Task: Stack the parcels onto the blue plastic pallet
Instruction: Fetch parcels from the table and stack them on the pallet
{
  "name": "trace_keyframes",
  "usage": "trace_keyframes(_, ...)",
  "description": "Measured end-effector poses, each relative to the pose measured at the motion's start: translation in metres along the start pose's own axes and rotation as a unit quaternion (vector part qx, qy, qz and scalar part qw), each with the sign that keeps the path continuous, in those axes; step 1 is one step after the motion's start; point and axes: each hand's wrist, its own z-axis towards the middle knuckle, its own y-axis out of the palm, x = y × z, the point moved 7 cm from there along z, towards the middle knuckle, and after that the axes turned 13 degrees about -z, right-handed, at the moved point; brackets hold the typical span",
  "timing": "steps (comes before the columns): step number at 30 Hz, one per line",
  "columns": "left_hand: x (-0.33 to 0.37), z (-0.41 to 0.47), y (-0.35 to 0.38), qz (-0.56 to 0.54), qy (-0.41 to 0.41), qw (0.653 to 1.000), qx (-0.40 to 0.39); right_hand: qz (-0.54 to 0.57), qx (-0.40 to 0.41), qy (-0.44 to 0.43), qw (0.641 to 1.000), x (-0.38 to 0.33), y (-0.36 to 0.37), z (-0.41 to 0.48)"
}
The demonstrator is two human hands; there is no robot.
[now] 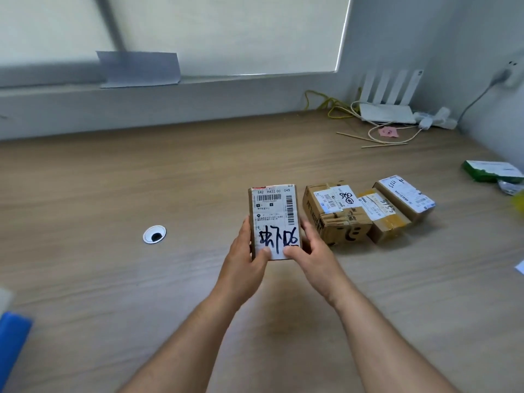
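Over the wooden surface (113,279), a labelled parcel (274,219) was held in both hands. The left hand (245,259) gripped its left edge and the right hand (314,253) its right edge, fingers curled round the sides, thumbs pressed on the label. Three more parcels (336,214) lay side by side just right of it. The blue pallet (12,344) showed at the lower left edge, well apart.

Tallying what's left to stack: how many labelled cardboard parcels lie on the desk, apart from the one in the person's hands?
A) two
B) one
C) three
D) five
C: the smiley-face box, the yellow-taped box and the white-labelled box lie in a row right of the held parcel.
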Motion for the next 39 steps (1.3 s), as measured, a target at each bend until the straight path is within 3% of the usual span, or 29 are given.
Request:
trace_keyframes(6, 0.049, -0.070, -0.038, 0.086, 0.028, 0.995, 0.030, 0.009, -0.015, -0.076, 0.997, -0.051, -0.010, -0.065)
trace_keyframes(15, 0.104, -0.180, -0.099, 0.312, 0.087, 0.928, 0.183, 0.007, -0.035, -0.177, 0.984, -0.109, -0.008, -0.150)
trace_keyframes(26, 0.131, -0.317, -0.149, 0.409, 0.068, 0.858, 0.304, 0.009, -0.104, -0.259, 0.960, -0.164, 0.049, -0.219)
trace_keyframes(39, 0.130, -0.417, -0.218, 0.418, 0.035, 0.831, 0.365, 0.019, -0.182, -0.311, 0.933, -0.231, 0.129, -0.287)
